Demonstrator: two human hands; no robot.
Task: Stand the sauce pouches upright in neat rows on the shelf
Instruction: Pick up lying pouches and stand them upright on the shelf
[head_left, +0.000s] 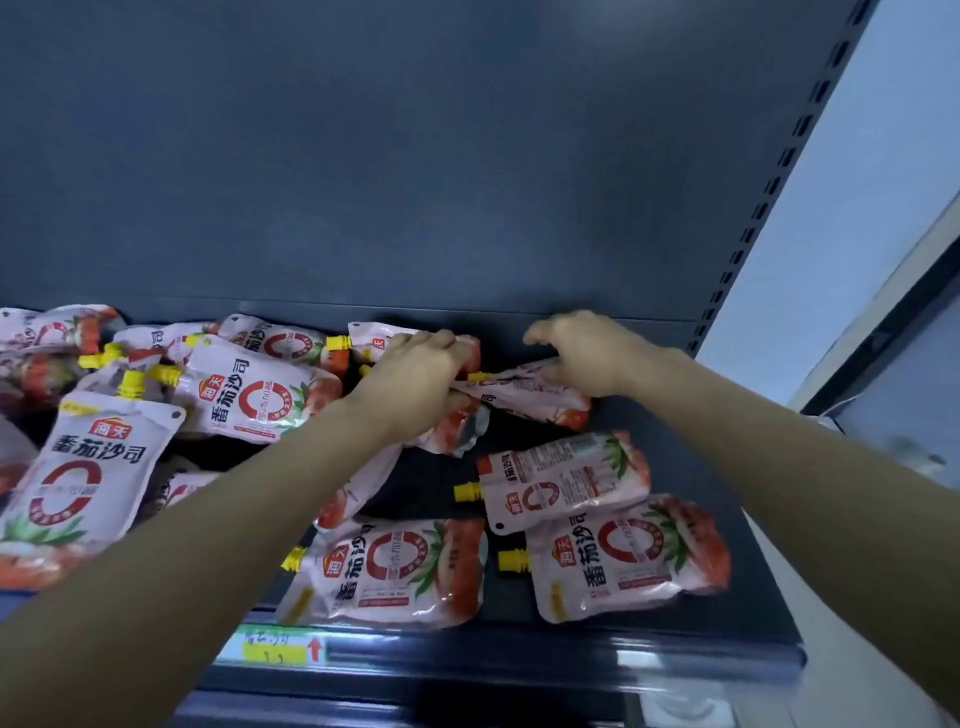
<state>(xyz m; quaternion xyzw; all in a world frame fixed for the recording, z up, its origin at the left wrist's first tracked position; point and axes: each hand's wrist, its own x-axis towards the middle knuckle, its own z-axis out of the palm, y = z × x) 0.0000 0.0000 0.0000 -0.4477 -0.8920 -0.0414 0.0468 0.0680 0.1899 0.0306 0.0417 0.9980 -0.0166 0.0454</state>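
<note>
Several pink-and-red sauce pouches with yellow caps lie flat and jumbled on a dark shelf (691, 467). My left hand (415, 374) grips a pouch (457, 436) near the shelf's back middle, fingers curled over its top. My right hand (587, 353) rests on the neighbouring pouch (540, 397), thumb under its edge and fingers bent over it; this pouch lies on its side with its cap toward my left hand. Two pouches (395, 571) (628, 556) lie at the front edge, another (563, 478) behind them. A pile fills the left side, with a large pouch (78, 478) in front.
The shelf's dark back panel (415, 182) rises behind the pouches. A perforated upright (769, 192) bounds the right side. A price strip with a yellow label (275, 649) runs along the front lip. Bare shelf shows at the right rear corner (654, 332).
</note>
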